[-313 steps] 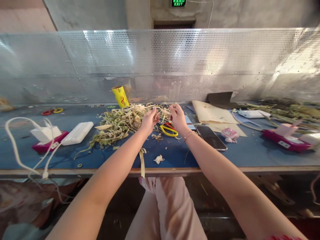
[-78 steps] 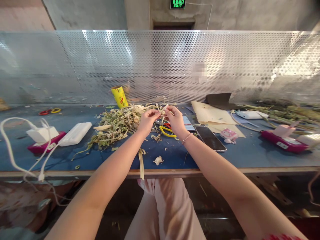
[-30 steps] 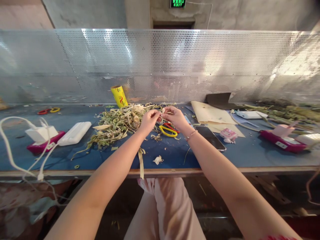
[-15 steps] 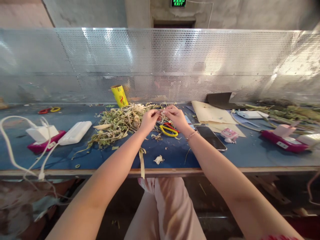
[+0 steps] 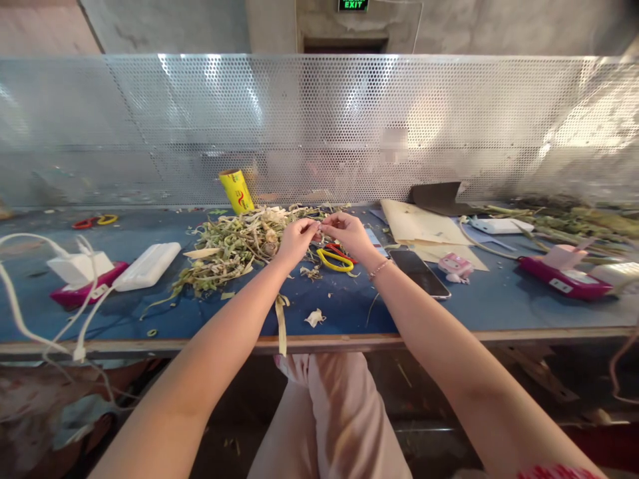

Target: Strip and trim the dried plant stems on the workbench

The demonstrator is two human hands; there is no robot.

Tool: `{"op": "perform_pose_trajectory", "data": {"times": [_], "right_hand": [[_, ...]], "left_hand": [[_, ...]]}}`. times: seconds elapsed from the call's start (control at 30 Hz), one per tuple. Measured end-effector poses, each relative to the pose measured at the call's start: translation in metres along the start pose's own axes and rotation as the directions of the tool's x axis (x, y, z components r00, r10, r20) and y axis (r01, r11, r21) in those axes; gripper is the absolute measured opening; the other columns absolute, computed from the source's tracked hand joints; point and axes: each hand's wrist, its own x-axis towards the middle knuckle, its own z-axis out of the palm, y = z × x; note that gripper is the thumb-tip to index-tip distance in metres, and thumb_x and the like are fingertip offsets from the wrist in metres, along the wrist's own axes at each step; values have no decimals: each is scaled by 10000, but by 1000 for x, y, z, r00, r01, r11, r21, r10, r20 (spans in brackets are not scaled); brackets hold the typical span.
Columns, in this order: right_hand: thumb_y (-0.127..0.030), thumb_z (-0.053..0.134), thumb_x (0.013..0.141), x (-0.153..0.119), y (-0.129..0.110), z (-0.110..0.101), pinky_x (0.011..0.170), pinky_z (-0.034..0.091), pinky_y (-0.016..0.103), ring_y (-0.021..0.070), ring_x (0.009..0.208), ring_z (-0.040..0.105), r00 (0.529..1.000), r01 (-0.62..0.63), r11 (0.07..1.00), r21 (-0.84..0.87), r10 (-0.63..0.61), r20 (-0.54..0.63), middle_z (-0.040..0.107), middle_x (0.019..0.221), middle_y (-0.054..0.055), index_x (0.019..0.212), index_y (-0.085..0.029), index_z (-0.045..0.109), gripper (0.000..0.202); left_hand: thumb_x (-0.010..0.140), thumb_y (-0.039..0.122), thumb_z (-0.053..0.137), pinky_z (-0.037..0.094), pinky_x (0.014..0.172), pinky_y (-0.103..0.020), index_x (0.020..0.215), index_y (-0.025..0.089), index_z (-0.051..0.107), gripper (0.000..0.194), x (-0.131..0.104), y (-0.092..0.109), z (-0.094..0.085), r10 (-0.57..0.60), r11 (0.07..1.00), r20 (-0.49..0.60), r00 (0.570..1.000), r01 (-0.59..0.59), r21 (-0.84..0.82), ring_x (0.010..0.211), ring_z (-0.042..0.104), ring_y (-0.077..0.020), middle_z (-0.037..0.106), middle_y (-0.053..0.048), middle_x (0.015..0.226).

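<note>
My left hand (image 5: 298, 241) and my right hand (image 5: 347, 234) meet fingertip to fingertip above the blue table. Both are pinched closed on something small and pale that I cannot make out. A heap of dried, greenish plant scraps (image 5: 227, 249) lies beside and behind my left hand. Scissors with yellow and red handles (image 5: 337, 261) rest below my right hand, their blades hidden. Nearer the table's front lie a pale scrap (image 5: 315, 318) and a dry leaf strip (image 5: 281, 326) that hangs over the edge.
A yellow tube (image 5: 237, 191) stands tilted behind the heap. To the right are a phone (image 5: 418, 273), a pink case (image 5: 456, 267), brown paper (image 5: 424, 225) and a magenta power strip (image 5: 564, 279). At left are a white power bank (image 5: 148, 266), cables and red-yellow scissors (image 5: 94, 221).
The view has shifted slightly. Both hands stay together at nearly the same spot, with only small finger movement.
</note>
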Motion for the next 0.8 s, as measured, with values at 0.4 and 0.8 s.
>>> {"op": "perform_pose_trajectory", "data": {"times": [0.4,0.8], "right_hand": [[-347,599,694,0,4,0,560,425,272,96,556,508,992,127,979,-159,-122,38,518,683,-10,689,-194,484,191],[-358,596,697,3,7,4,624,470,277,96,587,538,998,-26,998,52,28,-48,542,635,-18,689,-194,471,206]], "left_hand": [[738,287,554,449,596,-259,652,167,545,148,0,-2,2,34,999,-51,998,-32,28,556,547,-115,571,4,577],[655,75,517,481,720,-277,729,174,475,130,0,-2,10,-151,912,-100,983,99,-398,622,565,-84,557,23,653]]}}
